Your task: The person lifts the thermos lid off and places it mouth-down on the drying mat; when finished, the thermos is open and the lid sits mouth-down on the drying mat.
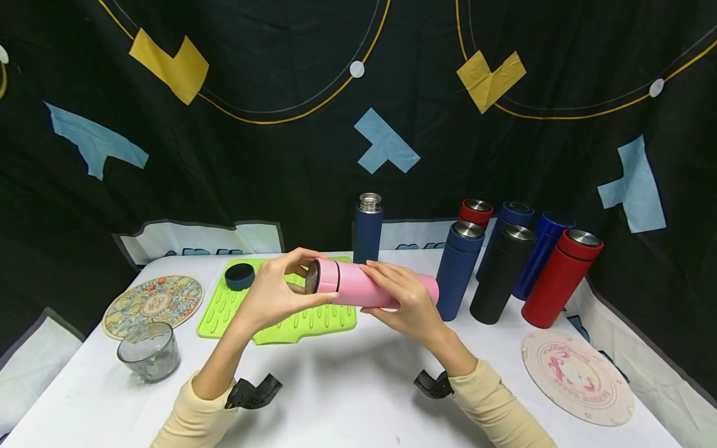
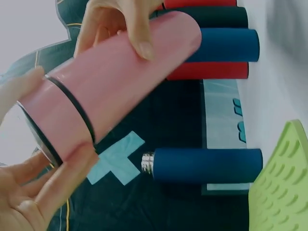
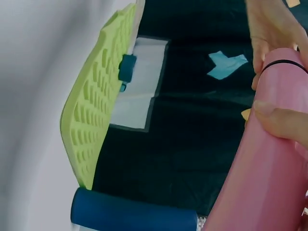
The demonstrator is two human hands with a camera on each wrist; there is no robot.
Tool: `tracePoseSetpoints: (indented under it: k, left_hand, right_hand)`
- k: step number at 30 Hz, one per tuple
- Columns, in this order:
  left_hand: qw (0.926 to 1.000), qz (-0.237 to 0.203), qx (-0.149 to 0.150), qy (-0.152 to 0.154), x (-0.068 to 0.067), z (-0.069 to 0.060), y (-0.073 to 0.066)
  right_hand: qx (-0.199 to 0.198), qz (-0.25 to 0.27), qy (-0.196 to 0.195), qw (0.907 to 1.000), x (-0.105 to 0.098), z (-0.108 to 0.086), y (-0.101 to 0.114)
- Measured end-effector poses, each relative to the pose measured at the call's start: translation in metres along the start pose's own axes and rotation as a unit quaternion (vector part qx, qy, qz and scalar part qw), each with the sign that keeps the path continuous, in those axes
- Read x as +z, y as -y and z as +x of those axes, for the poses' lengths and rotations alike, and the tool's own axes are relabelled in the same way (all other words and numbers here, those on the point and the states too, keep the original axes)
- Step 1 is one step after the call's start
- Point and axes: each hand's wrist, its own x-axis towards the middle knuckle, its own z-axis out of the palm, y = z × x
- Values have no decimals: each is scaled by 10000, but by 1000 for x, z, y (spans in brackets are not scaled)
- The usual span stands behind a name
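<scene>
A pink thermos bottle (image 1: 358,285) is held nearly level above the table, its lid end to the left. My left hand (image 1: 277,287) grips the pink lid (image 1: 327,275) between thumb and fingers; the lid sits against the body with a black ring between them. Around the body curls my right hand (image 1: 404,298), its thumb showing in the right wrist view on the pink bottle (image 3: 269,178). Behind them stands a lidless navy thermos (image 1: 368,233) with a bare steel neck. A dark blue lid (image 1: 239,276) lies on the green drying mat (image 1: 224,314) under the left hand.
Several lidded bottles stand at the right, including a blue one (image 1: 460,267), a black one (image 1: 502,274) and a red one (image 1: 562,278). At left are a glass bowl (image 1: 150,351) and a patterned round mat (image 1: 154,303). A pink round mat (image 1: 577,376) lies front right.
</scene>
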Motion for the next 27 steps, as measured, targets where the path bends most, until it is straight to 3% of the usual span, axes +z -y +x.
tracePoseSetpoints:
  k: [3,6,9,13,15,20,27]
  left_hand:
    - [9997,-56,-196,106,0,-1,-1]
    - [9994,-65,-74,320,-1,0,-1]
    - [9977,-12,417,531,-2,0,0]
    - [9894,-94,1243,743,-4,1,1]
    - [9855,-210,1458,844,-5,1,1]
    - [9839,-358,1505,900,-5,0,0]
    - [9831,-391,1673,635,-5,1,1]
  right_hand:
    - [12,-142,94,9999,-1,0,0]
    - [246,101,235,9994,-6,1,1]
    - [593,504,417,9961,-13,2,2]
    - [1016,978,716,9874,-21,5,4]
    - [1187,1195,836,9822,-23,5,5]
    - [1345,1458,950,9755,-25,5,7]
    - [1090,1189,874,9830,-20,5,7]
